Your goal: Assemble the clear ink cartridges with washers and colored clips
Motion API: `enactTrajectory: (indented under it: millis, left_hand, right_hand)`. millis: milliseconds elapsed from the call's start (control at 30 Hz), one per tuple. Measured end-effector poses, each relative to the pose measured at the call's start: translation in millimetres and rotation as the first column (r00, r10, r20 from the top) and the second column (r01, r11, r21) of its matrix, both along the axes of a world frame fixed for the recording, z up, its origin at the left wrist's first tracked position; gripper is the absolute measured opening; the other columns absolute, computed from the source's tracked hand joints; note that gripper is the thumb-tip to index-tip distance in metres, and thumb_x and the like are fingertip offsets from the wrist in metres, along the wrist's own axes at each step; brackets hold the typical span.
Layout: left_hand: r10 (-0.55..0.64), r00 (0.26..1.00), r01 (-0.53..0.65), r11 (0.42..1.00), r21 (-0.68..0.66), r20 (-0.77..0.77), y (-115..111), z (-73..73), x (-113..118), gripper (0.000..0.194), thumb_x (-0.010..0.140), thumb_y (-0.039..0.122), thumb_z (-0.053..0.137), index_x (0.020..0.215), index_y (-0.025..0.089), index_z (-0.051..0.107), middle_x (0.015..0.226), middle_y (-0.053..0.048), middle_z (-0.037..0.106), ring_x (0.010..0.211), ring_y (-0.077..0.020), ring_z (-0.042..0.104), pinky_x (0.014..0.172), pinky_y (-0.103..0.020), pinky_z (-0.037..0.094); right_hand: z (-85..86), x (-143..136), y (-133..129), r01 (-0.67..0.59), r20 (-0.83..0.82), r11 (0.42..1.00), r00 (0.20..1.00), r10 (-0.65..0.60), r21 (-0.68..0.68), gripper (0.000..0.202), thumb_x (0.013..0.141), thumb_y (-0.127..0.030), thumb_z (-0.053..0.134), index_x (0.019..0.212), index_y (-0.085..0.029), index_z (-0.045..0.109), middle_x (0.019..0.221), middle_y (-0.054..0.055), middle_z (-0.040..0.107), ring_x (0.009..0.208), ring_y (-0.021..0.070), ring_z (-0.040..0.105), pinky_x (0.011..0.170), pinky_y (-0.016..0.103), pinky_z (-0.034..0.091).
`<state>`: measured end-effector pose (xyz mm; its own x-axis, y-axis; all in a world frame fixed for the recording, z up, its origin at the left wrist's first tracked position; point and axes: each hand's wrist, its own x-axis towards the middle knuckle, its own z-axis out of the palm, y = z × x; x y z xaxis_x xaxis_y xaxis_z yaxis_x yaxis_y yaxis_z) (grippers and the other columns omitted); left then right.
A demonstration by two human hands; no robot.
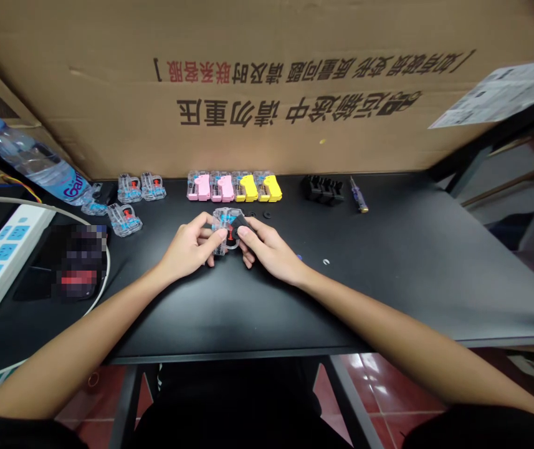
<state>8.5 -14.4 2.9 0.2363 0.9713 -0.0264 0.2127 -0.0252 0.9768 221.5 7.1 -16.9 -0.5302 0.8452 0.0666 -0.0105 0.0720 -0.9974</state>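
Observation:
Over the black table, my left hand (192, 246) grips the left side of a clear plastic device (222, 218) with blue and red parts inside. My right hand (269, 246) pinches a small black piece (239, 223) against the device's right side, thumb on top. Just behind the hands stand two pink-and-clear devices (222, 187) and two yellow-and-clear ones (247, 187) in a row. Small black rings (267, 215) lie near my right fingers.
More clear devices (125, 219) sit at the left, near a water bottle (37, 162), a white power strip (7, 255) and a cable. Black parts (323, 189) and a screwdriver (359, 196) lie at the back right. A cardboard sheet (295, 146) stands behind.

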Motion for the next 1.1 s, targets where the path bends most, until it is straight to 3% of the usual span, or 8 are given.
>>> enactTrajectory:
  millis: [267, 533, 733, 1100]
  left_hand:
    - [-0.021, 1.0, 0.021, 0.999, 0.027, -0.015, -3.1, 1.3, -0.1, 0.041, 0.093, 0.057, 0.075, 0.097, 0.022, 0.055, 0.07, 0.002, 0.075, 0.041, -0.0104, 0.062, 0.041, -0.019, 0.047]
    - [-0.067, 0.992, 0.07, 0.997, -0.029, 0.103, 0.6, 0.4, -2.2, 0.049, 0.093, 0.066, 0.074, 0.1, 0.021, 0.055, 0.076, -0.001, 0.078, 0.041, -0.0087, 0.059, 0.04, -0.018, 0.047]
    - [-0.07, 0.99, 0.073, 0.997, -0.014, 0.123, 1.8, -1.4, -5.1, 0.053, 0.093, 0.071, 0.071, 0.101, 0.021, 0.054, 0.069, 0.003, 0.071, 0.041, -0.0092, 0.059, 0.041, -0.018, 0.047]
    - [0.003, 1.0, -0.002, 0.996, 0.092, -0.007, -4.0, -0.3, 0.1, 0.041, 0.097, 0.058, 0.07, 0.098, 0.021, 0.053, 0.069, 0.001, 0.074, 0.04, -0.0092, 0.059, 0.042, -0.018, 0.046]
  right_hand:
    - [0.7, 2.6, 1.3, -0.036, 0.038, 0.999, 0.999, 0.035, 0.027, 0.045, 0.106, -0.067, 0.058, 0.101, -0.022, 0.054, 0.071, -0.008, 0.05, 0.051, 0.0086, 0.051, 0.05, 0.024, 0.051]
    - [0.0, 5.5, 3.6, -0.089, -0.057, 0.995, 0.995, 0.087, -0.037, 0.044, 0.105, -0.065, 0.062, 0.111, -0.022, 0.057, 0.077, -0.006, 0.053, 0.057, 0.0097, 0.052, 0.054, 0.025, 0.055]
    - [0.2, 7.1, 4.5, -0.113, -0.13, 0.99, 0.986, 0.102, -0.081, 0.045, 0.104, -0.065, 0.064, 0.111, -0.021, 0.058, 0.08, -0.005, 0.055, 0.06, 0.0095, 0.053, 0.059, 0.025, 0.056]
    - [-2.2, 3.7, -0.8, -0.05, 0.029, 0.997, 0.998, 0.048, 0.056, 0.045, 0.108, -0.065, 0.056, 0.116, -0.021, 0.055, 0.078, -0.006, 0.052, 0.057, 0.0101, 0.053, 0.058, 0.027, 0.052]
